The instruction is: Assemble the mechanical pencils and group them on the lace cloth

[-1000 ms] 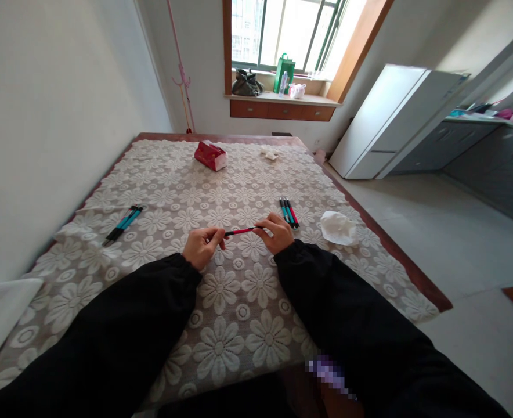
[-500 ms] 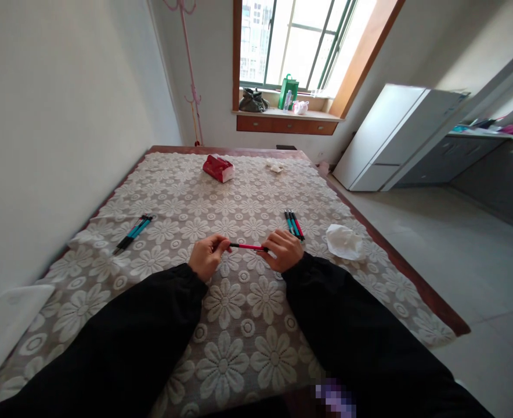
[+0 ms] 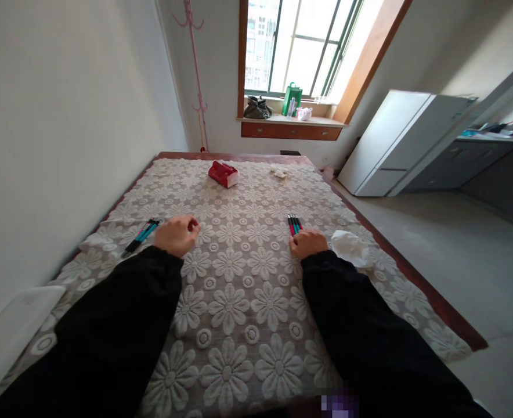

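Head view (the only one supplied). Left hand (image 3: 177, 234) rests on the lace tablecloth (image 3: 239, 278) with its fingers curled in to a loose fist. A small reddish spot shows at the fingertips, too small to say whether anything is pinched there. Just beside it, towards the wall, lies the left pen pair (image 3: 142, 235), teal and black, side by side and not touched by the hand.

Right hand (image 3: 309, 242) lies knuckles up at the near ends of the right pen group (image 3: 294, 223), red and teal barrels laid parallel and pointing away from the person. The fingers are hidden behind the back of the hand, so I cannot tell whether they are closed on a pen or merely resting against the ends. A crumpled tissue (image 3: 350, 247) sits just to the right of that hand, apart from the pens.

Further off, well clear of both hands: a red packet (image 3: 224, 173) and a small white scrap (image 3: 279, 172) near the far edge.

Assessment: the work appears to sit between pens, with the right hand either setting one down in its group or taking one up (which of the two cannot be settled).

Requirement for the next move, in my judgement: a firm pinch on a single barrel without disturbing its neighbours, which lie touching.
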`<state>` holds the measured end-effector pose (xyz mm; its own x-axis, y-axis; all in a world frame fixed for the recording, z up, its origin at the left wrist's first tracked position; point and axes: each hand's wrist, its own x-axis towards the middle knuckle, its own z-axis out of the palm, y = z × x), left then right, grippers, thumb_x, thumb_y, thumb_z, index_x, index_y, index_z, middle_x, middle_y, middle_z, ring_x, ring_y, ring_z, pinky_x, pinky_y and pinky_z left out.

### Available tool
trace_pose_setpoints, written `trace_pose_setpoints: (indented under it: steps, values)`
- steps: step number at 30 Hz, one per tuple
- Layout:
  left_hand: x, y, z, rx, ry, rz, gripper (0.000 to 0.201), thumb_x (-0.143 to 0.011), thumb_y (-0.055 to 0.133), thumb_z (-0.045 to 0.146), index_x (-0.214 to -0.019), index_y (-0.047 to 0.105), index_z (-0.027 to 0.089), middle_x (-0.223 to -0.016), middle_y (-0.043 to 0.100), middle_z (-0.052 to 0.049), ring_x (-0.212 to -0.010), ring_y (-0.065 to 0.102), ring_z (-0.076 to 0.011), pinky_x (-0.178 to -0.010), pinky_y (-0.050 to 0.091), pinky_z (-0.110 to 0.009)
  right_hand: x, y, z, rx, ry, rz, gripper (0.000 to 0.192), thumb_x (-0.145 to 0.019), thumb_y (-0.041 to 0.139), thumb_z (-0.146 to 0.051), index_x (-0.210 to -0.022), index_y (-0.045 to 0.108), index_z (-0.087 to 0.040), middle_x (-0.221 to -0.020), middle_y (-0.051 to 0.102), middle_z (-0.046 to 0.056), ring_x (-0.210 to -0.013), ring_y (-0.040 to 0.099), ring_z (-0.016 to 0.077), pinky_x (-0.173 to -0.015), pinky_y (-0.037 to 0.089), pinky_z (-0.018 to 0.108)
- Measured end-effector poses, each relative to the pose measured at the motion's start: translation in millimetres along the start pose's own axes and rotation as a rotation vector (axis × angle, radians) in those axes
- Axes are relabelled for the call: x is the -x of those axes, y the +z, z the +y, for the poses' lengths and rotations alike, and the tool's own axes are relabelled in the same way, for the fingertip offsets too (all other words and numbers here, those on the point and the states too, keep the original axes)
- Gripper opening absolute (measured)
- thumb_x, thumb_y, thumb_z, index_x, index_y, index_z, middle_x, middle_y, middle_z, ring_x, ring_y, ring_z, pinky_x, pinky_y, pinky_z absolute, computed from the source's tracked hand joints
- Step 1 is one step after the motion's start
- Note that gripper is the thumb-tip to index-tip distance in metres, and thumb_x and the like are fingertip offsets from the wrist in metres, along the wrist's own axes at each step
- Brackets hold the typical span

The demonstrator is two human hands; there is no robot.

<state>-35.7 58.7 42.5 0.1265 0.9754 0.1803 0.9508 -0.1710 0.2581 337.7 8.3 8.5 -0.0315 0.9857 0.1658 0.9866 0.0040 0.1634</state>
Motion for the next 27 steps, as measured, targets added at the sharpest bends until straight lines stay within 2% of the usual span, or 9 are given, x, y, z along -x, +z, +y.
trace_pose_setpoints:
  steps: [2, 5, 9, 11, 17, 23, 25, 27]
  values:
    - [-9.0, -18.6, -27.0, -0.134, -0.101, 0.001, 0.02, -0.092, 0.052, 0.029, -0.106, 0.063, 0.02, -0.097, 0.07, -0.004, -0.094, 0.06, -0.023, -0.076, 0.041, -0.03, -0.1, -0.6, -0.9, 0.001, 0.009, -0.018, 0.039, -0.093, 0.049, -0.039, -0.076, 0.077, -0.017, -0.085, 0.075, 0.012, -0.082, 0.066, 0.0222, -0.074, 0.039, 0.033]
    - [-17.0, -38.3, -63.8, -0.214, -0.229, -0.074, 0.024, -0.084, 0.064, 0.032, -0.102, 0.064, 0.017, -0.097, 0.07, -0.008, -0.092, 0.062, -0.0272, -0.078, 0.043, -0.035, 0.0, 1.4, -1.7, 0.0, 0.013, -0.008, 0.046, -0.092, 0.05, -0.049, -0.07, 0.075, -0.018, -0.079, 0.074, 0.012, -0.078, 0.066, 0.0226, -0.07, 0.038, 0.033]
    - [-21.9, -45.3, -90.6, -0.269, -0.351, -0.204, 0.029, -0.072, 0.074, 0.04, -0.093, 0.069, 0.021, -0.093, 0.073, -0.008, -0.092, 0.065, -0.0302, -0.077, 0.046, -0.034, 1.4, 9.7, -1.4, -0.019, -0.041, 0.153, 0.046, -0.092, 0.052, -0.046, -0.06, 0.069, -0.018, -0.071, 0.072, 0.009, -0.072, 0.063, 0.0198, -0.068, 0.034, 0.032]
    - [-23.5, -42.6, -95.0, -0.281, -0.382, -0.241, 0.03, -0.072, 0.073, 0.042, -0.096, 0.07, 0.024, -0.099, 0.074, -0.008, -0.097, 0.066, -0.0309, -0.078, 0.046, -0.034, 2.5, 13.7, -1.3, -0.051, -0.091, 0.285, 0.047, -0.092, 0.054, -0.044, -0.054, 0.064, -0.019, -0.065, 0.069, 0.006, -0.069, 0.06, 0.018, -0.068, 0.033, 0.032]
    - [-24.8, -30.4, -98.4, -0.276, -0.394, -0.219, 0.028, -0.073, 0.069, 0.041, -0.096, 0.072, 0.025, -0.106, 0.074, -0.009, -0.103, 0.066, -0.0321, -0.079, 0.047, -0.035, 2.0, 15.8, -1.9, -0.127, -0.312, 0.657, 0.051, -0.094, 0.057, -0.039, -0.047, 0.054, -0.02, -0.053, 0.059, 0.002, -0.061, 0.052, 0.0146, -0.066, 0.032, 0.03]
    - [-25.0, -29.0, -102.2, -0.266, -0.359, -0.212, 0.02, -0.078, 0.067, 0.039, -0.089, 0.072, 0.024, -0.102, 0.074, -0.01, -0.101, 0.066, -0.0322, -0.077, 0.047, -0.034, 0.7, 8.2, -3.2, -0.175, -0.421, 0.764, 0.048, -0.093, 0.061, -0.032, -0.048, 0.051, -0.02, -0.051, 0.053, 0.0, -0.058, 0.048, 0.0131, -0.064, 0.033, 0.03]
    - [-25.9, -34.5, -95.0, -0.264, -0.322, -0.19, 0.02, -0.083, 0.062, 0.038, -0.093, 0.071, 0.023, -0.105, 0.074, -0.01, -0.102, 0.066, -0.0306, -0.076, 0.046, -0.033, 1.3, 5.0, -3.4, -0.211, -0.448, 0.791, 0.047, -0.092, 0.062, -0.029, -0.048, 0.049, -0.02, -0.05, 0.051, -0.001, -0.057, 0.047, 0.013, -0.063, 0.034, 0.03]
    - [-24.8, -41.4, -76.9, -0.196, -0.246, -0.16, 0.021, -0.088, 0.057, 0.037, -0.099, 0.068, 0.023, -0.104, 0.074, -0.008, -0.098, 0.066, -0.026, -0.074, 0.046, -0.03, 2.9, 2.3, -4.4, -0.28, -0.502, 0.801, 0.045, -0.09, 0.064, -0.026, -0.049, 0.048, -0.02, -0.05, 0.049, -0.001, -0.056, 0.047, 0.0128, -0.062, 0.035, 0.03]
